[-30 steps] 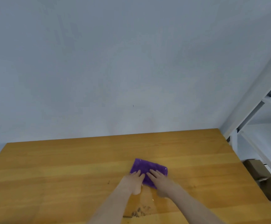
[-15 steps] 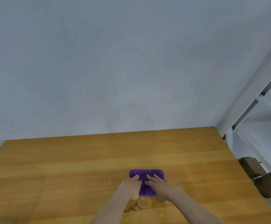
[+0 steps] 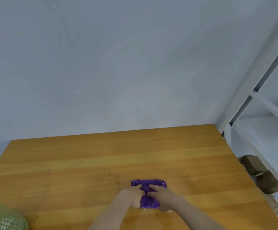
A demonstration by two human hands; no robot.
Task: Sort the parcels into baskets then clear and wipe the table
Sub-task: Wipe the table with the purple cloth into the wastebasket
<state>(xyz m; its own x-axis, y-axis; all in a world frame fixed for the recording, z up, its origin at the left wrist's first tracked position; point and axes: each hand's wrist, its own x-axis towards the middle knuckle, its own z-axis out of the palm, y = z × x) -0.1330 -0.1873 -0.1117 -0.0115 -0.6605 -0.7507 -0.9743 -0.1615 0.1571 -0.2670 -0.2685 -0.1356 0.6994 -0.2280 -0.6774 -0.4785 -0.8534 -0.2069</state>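
A folded purple cloth (image 3: 149,202) lies on the wooden table (image 3: 85,163) near its front middle. My left hand (image 3: 132,195) presses on the cloth's left part with the fingers laid over it. My right hand (image 3: 161,197) presses on its right part, fingers pointing left and forward. The two hands nearly touch over the cloth's middle. The cloth's near edge shows between my wrists.
A green mesh basket (image 3: 4,216) pokes in at the bottom left corner. A white metal shelf frame (image 3: 257,100) stands right of the table. Brown cardboard parcels (image 3: 257,171) lie on the floor under it. A grey wall stands behind the table.
Both hands have drawn the cloth toward me across the table. The dark crumbs seen earlier near my wrists no longer show. The green basket has come into view.
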